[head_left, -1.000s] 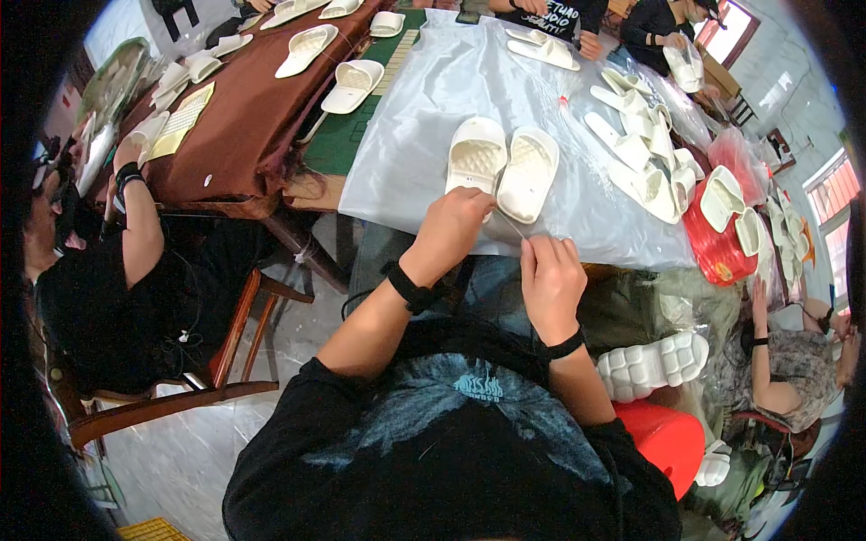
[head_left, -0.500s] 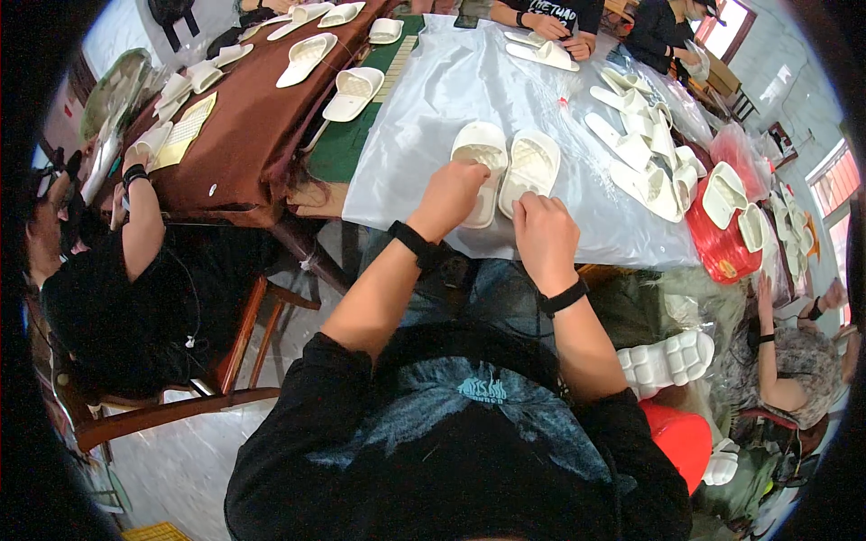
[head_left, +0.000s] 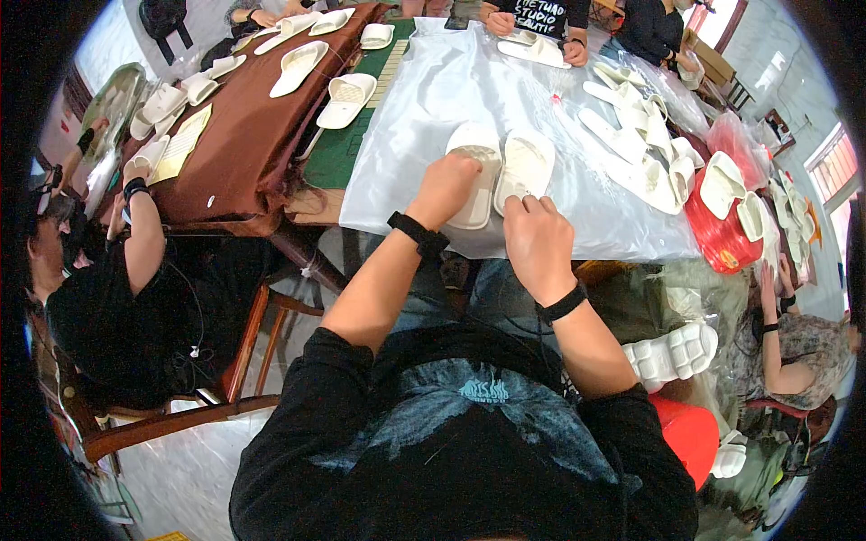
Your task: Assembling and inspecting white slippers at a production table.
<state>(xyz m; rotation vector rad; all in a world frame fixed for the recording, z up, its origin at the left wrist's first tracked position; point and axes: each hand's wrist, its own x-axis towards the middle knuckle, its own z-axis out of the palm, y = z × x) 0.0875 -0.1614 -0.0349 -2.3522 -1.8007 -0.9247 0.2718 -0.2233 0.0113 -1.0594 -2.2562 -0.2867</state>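
Note:
A pair of white slide slippers lies side by side on the sheet in front of me, toes pointing away. My left hand [head_left: 453, 187] is closed at the strap opening of the left slipper [head_left: 480, 200]; its fingertips are mostly hidden. Over the heel end of the right slipper [head_left: 526, 160], the fingers of my right hand [head_left: 538, 242] are pinched together. What either hand holds, if anything, I cannot make out.
A shiny pale plastic sheet [head_left: 406, 126] covers my table. Several white slippers [head_left: 649, 153] are heaped on its right, beside a red bag [head_left: 713, 234]. To the left stands a brown-covered table [head_left: 244, 149] with more slippers. Co-workers sit around, one close at left [head_left: 117, 288].
My right hand has come slightly nearer to me and left. My left hand stays at the left slipper. The co-worker across the table has moved both hands apart.

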